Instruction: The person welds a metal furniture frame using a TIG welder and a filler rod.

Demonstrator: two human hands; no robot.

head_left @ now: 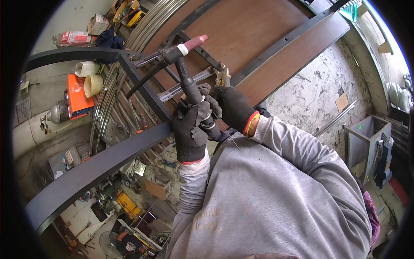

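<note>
My left hand (189,134), in a dark worn glove, is closed round the black handle of a welding torch (189,86). The torch's pink nozzle (196,42) points to the upper right. Thin wire rods (227,133) stick out below the fingers of my left hand, toward my grey shirt. Just to the right, my right hand (237,107), also gloved, has its fingers closed on a brass-coloured clamp (225,77). The clamp is beside a dark metal frame (148,86) and bright metal bars (177,91). Its jaws are too small to make out.
A curved dark beam (103,162) crosses at left. Brown panels (241,26) lie beyond my hands. Metal tubes (103,108) and an orange machine (79,97) are at left. A metal box stand (366,138) is at right. Another person (130,244) is at the bottom left, near a fan (108,242).
</note>
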